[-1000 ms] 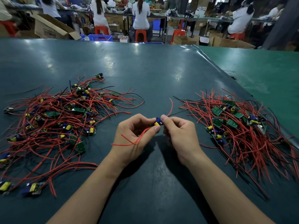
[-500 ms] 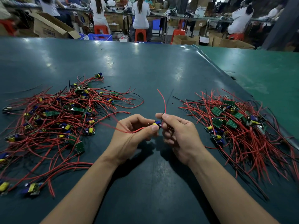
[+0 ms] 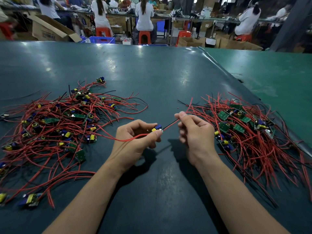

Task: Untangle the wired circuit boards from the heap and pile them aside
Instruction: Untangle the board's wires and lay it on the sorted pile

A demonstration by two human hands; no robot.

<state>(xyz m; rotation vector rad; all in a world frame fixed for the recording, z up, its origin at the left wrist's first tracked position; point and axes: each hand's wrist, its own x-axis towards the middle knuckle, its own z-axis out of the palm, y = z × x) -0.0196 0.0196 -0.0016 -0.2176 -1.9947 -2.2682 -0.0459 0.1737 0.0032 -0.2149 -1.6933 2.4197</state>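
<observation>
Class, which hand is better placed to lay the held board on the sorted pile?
Right. The right hand pinches the board's wires beside the right pile; the left hand holding the board is farther away.

head | worn, forward-down | close over table | far edges perhaps distorted

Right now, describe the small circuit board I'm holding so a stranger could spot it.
On the dark green table, between two heaps of red-wired boards, look at the left hand. At its fingertips sits a small circuit board with blue and yellow parts, the only one lifted clear, its wire pinched by the right hand.
</observation>
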